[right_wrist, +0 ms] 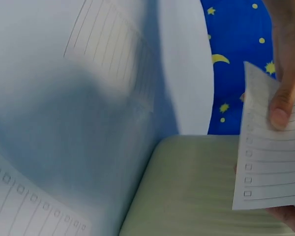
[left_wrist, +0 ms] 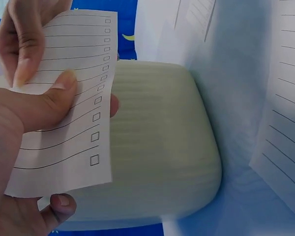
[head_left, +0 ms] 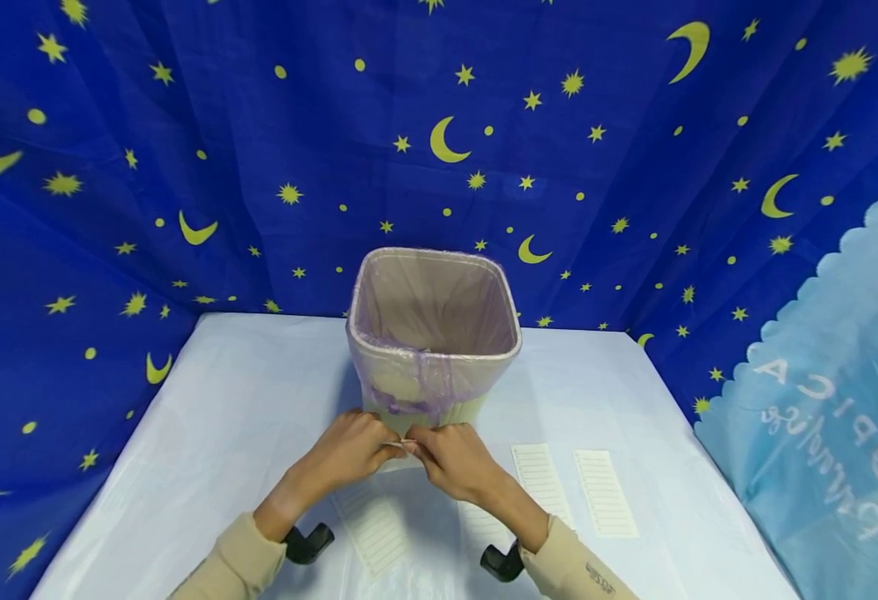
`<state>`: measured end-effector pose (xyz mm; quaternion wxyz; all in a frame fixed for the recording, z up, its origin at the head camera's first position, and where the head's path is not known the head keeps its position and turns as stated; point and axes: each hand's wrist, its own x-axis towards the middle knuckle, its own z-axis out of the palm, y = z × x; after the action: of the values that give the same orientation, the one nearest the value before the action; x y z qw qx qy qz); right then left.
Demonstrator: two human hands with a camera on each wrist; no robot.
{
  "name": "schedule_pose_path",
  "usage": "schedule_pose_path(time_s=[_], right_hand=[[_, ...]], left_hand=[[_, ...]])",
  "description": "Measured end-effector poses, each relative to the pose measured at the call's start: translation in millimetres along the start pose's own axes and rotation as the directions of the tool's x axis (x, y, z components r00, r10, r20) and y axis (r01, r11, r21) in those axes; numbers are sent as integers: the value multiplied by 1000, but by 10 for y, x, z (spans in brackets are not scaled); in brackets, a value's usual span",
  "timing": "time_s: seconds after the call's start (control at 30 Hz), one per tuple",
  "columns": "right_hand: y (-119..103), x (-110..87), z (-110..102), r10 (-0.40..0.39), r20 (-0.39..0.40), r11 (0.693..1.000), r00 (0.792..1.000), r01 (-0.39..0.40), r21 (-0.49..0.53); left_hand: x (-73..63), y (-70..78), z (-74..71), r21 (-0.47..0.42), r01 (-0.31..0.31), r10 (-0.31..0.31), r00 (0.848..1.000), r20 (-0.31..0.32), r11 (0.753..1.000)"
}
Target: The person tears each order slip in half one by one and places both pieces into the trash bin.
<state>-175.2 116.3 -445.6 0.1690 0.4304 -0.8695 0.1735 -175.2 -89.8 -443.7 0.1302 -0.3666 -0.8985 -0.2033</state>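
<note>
A strip of paper printed with ruled lines and small checkboxes point(left_wrist: 83, 157) is held up in front of a bin. My left hand point(head_left: 352, 450) pinches it, thumb laid over the printed face and fingers behind. Close beside, my right hand point(head_left: 449, 458) pinches the same strip near its other end; the two hands almost meet. In the right wrist view, the strip point(right_wrist: 265, 182) bends slightly and looks whole. Just beyond the hands stands the pale bin point(head_left: 476, 404), upright, lined with a thin purplish bag point(head_left: 401, 407) folded over its rim.
Several similar lined paper strips lie flat on the white-covered table point(head_left: 258, 392), including one at the right point(head_left: 605, 492) and one below the left hand point(head_left: 374, 533). A blue curtain with moons and stars point(head_left: 318, 150) hangs behind; a light-blue printed cloth point(head_left: 844, 375) hangs at right.
</note>
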Motion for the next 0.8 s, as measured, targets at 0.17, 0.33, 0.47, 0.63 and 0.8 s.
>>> schedule_pose_path(time_s=[0.17,0.33,0.47,0.63,0.8], right_hand=[[12,11,9,-35,-18,999,999,34,-41],[7,26,27,25,-25,1000,999,-24,16],[-1,43,44,96,-41,989,995,-90,113],[-11,69,63,184,-17,953,983,-174,248],[-1,89,76,257,45,869,965,-251,426]], left_hand=[[8,-1,4,-5,12,-12,1000,-5,1000],[5,5,8,28,-14,15,999,-34,1000],[6,5,17,84,-44,51,995,-83,995],[2,7,27,141,-75,94,986,-135,987],[5,17,27,134,-110,133,975,-176,985]])
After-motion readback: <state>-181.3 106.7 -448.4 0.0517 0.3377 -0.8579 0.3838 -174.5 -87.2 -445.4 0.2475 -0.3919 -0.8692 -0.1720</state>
